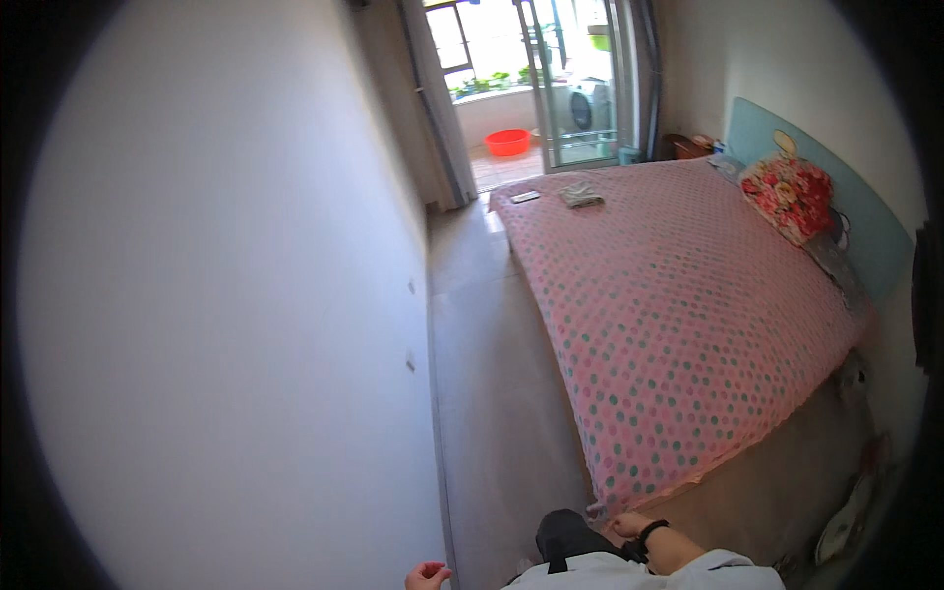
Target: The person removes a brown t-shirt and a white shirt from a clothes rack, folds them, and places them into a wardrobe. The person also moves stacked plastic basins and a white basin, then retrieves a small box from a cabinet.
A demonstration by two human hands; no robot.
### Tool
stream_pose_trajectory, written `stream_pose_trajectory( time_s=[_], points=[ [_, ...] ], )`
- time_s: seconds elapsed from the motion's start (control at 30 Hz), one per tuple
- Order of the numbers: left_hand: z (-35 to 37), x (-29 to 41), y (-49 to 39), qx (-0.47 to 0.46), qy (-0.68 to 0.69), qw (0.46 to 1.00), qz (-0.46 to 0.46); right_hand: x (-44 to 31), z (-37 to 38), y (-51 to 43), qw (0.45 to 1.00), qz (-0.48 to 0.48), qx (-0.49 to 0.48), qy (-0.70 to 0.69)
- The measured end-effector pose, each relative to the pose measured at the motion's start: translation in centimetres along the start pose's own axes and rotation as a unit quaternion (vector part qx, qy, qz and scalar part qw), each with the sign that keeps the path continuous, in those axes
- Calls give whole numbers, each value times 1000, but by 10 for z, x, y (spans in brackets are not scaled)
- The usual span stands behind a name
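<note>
Beside the near corner of a bed with a pink polka-dot bedspread [664, 324], my right hand [629, 525] hangs low with a dark band on its wrist. Whether it touches the cloth or holds anything is not clear. My left hand [428, 575] is at the bottom edge, close to the white wall, its fingers curled and partly cut off by the frame. Folded light cloth [581, 195] and a small flat pale object [525, 197] lie on the far left part of the bed. A red floral pillow [788, 193] leans by the blue-green headboard [818, 162].
A grey floor strip [501, 369] runs between the wall [258, 295] and the bed towards a glass sliding door [582, 96]. Beyond it are a red basin [508, 142] and a washing machine [588, 107]. Objects partly in shadow stand at the lower right.
</note>
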State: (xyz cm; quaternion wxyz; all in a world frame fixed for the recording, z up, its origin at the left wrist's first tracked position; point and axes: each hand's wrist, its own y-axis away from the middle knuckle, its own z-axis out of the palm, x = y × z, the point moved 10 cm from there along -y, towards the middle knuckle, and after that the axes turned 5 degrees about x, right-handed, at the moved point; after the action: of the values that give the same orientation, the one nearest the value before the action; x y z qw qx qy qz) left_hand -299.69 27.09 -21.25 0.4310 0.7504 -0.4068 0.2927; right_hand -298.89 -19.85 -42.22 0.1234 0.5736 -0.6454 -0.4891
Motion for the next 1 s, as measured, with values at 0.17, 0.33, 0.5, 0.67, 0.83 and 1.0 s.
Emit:
stream_pose_trajectory(
  time_s=[0.17,0.33,0.5,0.67,0.83,1.0],
  points=[
    [33,63,-181,-82,-17,995,58,68,-5,-10,980,186,21,-66],
    [61,176,-323,-70,13,993,92,48,-58,-66,962,258,-75,-42],
    [58,295,-421,-58,-31,992,112,-64,-247,-219,986,157,32,-41],
    [88,362,-529,-90,83,989,78,-206,-491,-390,963,-2,221,-153],
    [144,422,-679,-160,110,980,35,-292,-653,-493,885,-78,416,-191],
    [167,571,-837,-214,109,963,123,-255,-674,-540,792,108,421,-429]
  ],
)
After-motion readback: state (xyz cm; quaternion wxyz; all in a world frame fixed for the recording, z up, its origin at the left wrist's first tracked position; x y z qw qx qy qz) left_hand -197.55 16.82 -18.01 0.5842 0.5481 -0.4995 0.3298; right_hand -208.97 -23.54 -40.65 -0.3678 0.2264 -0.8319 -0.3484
